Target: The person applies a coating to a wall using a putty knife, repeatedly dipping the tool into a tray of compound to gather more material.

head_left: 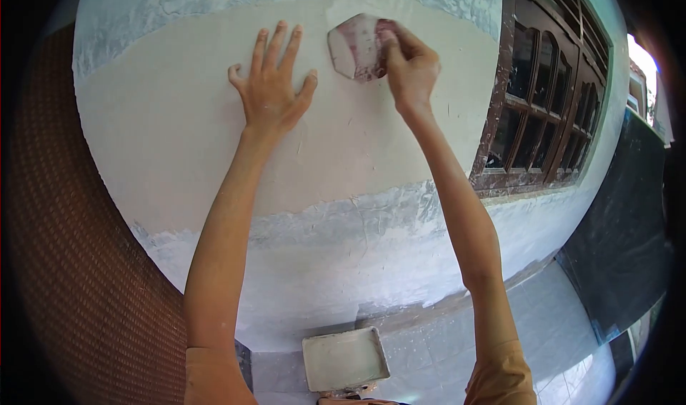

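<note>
My left hand (271,94) lies against the wall (343,140) with its fingers spread, holding nothing. To its right, my right hand (414,72) is closed on the right edge of a flat, many-sided spreader plate (354,47). The plate is dark reddish, smeared with whitish filler, and held close to the wall's surface; whether its whole face touches cannot be made out. Around both hands runs a wide band of smooth cream coating, with patchy blue-grey wall above and below it. A few thin ridges and small dark marks show in the coating.
A brown wooden window frame (539,90) with glass panes borders the wall on the right. Woven brown screening (93,240) stands at the left. On the tiled floor below sits a whitish, smeared tray (346,360). A dark panel (618,226) leans at the far right.
</note>
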Demonstrator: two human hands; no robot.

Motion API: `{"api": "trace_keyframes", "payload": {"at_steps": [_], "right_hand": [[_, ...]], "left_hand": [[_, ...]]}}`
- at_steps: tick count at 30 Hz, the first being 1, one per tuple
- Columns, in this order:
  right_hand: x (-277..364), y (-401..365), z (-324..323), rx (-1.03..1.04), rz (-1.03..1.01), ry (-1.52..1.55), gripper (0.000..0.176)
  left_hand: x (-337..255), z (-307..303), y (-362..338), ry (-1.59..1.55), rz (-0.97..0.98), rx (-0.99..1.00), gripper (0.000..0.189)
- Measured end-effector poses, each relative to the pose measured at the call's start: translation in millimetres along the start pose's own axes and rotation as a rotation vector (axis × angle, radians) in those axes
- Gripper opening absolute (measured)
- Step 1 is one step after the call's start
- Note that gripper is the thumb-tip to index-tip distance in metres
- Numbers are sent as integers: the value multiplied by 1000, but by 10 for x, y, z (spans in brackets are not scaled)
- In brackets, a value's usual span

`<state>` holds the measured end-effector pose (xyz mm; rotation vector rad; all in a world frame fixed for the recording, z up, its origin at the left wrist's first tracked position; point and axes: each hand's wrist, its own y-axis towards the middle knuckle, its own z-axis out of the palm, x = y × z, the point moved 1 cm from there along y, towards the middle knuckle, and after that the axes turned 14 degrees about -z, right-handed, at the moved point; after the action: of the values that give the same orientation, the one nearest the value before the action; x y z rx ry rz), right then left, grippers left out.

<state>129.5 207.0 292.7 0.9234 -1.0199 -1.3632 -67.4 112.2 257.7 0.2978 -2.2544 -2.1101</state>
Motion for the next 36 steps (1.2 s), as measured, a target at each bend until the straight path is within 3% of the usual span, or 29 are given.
{"api": "trace_keyframes", "payload": {"at_steps": [2, 5, 9, 12, 16, 18, 20, 23, 25, 26, 28, 31, 32, 33, 36], "right_hand": [[-15, -6, -19, 58, -27, -186, 25], [-41, 120, -329, -207, 2, -22, 25], [3, -45, -7, -110, 85, 51, 27], [73, -126, 86, -23, 111, -79, 25], [165, 51, -273, -205, 182, -32, 24], [148, 21, -213, -212, 79, -8, 24], [177, -113, 109, -123, -95, -58, 24], [244, -117, 39, -1, -2, 34, 25], [-29, 42, -321, -64, 108, -160, 23], [-222, 68, -472, -192, -6, -209, 22], [-114, 95, -645, -332, 93, -12, 22], [-6, -80, -370, -188, 58, 31, 25], [239, -177, -278, -71, 175, 130, 26], [281, -288, -165, -28, 149, 98, 26], [-93, -404, -218, -27, 115, 15, 26]], "left_hand": [[1, -5, 15, 11, -7, -13, 68], [-26, 10, 9, -8, -24, -2, 69], [-16, -21, 15, 51, -26, 19, 67], [-3, -56, 28, 79, 6, 33, 64], [-31, -7, 12, 77, -20, 30, 61], [-64, 10, 5, 60, -34, 20, 60], [-49, -3, 9, 72, -34, 10, 61], [-5, -80, 8, 111, -6, 53, 62], [-20, -67, -29, 125, -13, 53, 62], [-28, -62, -54, 133, -23, 54, 63], [-76, -48, -67, 122, -54, 51, 63], [-148, -55, -75, 125, -91, 66, 62], [-155, -72, -89, 143, -104, 79, 62], [-157, -89, -106, 148, -103, 85, 62], [-137, -139, -123, 182, -100, 128, 62]]}}
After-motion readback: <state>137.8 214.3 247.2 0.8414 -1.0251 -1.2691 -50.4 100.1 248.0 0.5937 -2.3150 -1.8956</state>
